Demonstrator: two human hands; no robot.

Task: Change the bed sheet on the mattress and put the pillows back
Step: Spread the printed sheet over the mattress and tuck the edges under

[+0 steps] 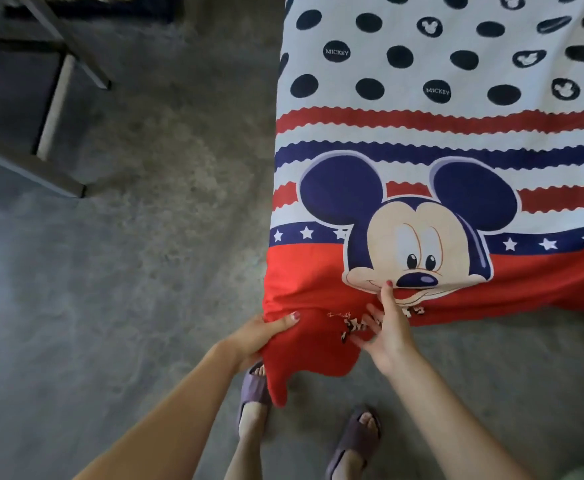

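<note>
Bed sheet [422,133], printed with dots, stripes and a cartoon mouse, lies spread over the mattress, its red corner hanging toward the concrete floor [127,271]. Left hand [259,336] grips the bunched red corner, thumb on top. Right hand [385,327] lies on the sheet beside it, fingers [387,296] spread and straight, grasping nothing. Feet in slippers [352,438] stand below.

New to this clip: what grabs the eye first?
The bed sheet fills the upper right: a big cartoon mouse face, red and blue stripes, dark dots. At its near corner the left hand grips the red edge while the right hand presses the cloth. Below, two feet in purple slippers stand on grey floor.
</note>
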